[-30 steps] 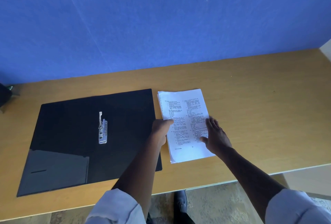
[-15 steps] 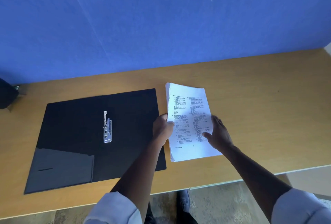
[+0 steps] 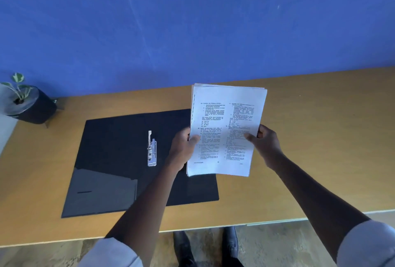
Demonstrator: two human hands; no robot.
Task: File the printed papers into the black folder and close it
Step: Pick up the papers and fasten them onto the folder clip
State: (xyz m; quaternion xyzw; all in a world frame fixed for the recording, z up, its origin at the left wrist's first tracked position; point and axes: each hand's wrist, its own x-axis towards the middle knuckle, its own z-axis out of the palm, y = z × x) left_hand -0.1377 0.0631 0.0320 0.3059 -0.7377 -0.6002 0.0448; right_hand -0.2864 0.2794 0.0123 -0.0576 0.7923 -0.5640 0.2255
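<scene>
A stack of printed papers (image 3: 224, 117) is lifted off the desk and tilted towards me, over the right edge of the black folder (image 3: 115, 138). My left hand (image 3: 183, 149) grips the stack's left edge, thumb on the front page. My right hand (image 3: 265, 145) grips its right edge, thumb on the print. The folder lies open and flat on the desk, with a metal clip mechanism (image 3: 151, 149) in its middle and a grey pocket (image 3: 100, 189) at its lower left.
The wooden desk (image 3: 320, 138) runs along a blue wall. A small potted plant (image 3: 30, 104) in a dark pot stands at the far left. The desk's front edge is near me, with my shoes (image 3: 205, 247) on the floor below it.
The papers lay on the desk with my hands on them; now both hands have raised the stack off the desk and hold it by its side edges.
</scene>
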